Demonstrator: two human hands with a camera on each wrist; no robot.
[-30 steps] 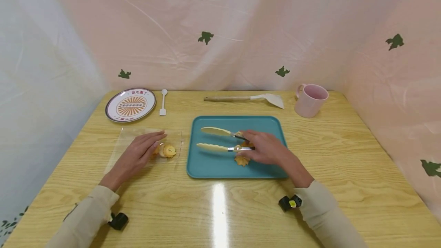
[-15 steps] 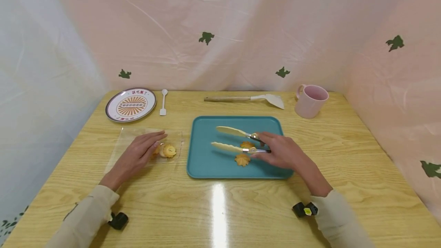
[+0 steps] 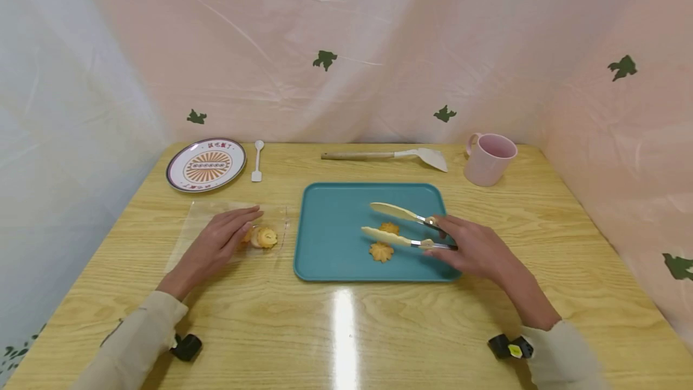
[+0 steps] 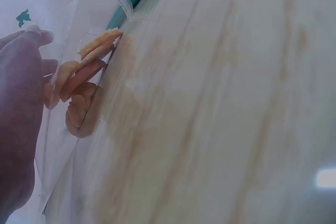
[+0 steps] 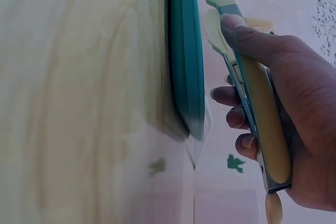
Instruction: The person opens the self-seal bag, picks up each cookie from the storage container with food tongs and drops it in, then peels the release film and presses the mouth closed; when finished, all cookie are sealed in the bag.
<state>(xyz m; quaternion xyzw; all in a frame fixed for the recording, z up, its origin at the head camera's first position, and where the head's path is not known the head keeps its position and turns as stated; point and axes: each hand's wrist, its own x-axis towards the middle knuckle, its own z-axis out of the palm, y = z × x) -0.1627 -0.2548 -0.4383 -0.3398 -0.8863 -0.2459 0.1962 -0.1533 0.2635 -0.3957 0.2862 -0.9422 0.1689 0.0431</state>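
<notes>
My left hand (image 3: 218,242) rests on a clear bag (image 3: 189,221) at the left, fingers fairly straight beside the cookies (image 3: 266,238) inside. Several stacked cookies (image 4: 84,77) show through the plastic in the left wrist view. My right hand (image 3: 476,248) grips tongs (image 3: 397,237) over the right part of the teal tray (image 3: 325,257), their cream tips apart and pointing left, nothing between them. In the right wrist view that hand (image 5: 299,98) wraps round the tongs' handle (image 5: 265,124). Below the tips lie two cookies, one nearer (image 3: 381,252) and one partly hidden (image 3: 389,228).
A patterned plate (image 3: 207,165) and a small white spoon-like tool (image 3: 257,161) stand at the back left. Behind the tray lies a spatula (image 3: 360,155) with a wooden handle. A pink mug (image 3: 488,161) stands at the back right.
My right hand and the tongs have moved right across the tray, uncovering the two cookies more. My left hand and the bag have stayed in place.
</notes>
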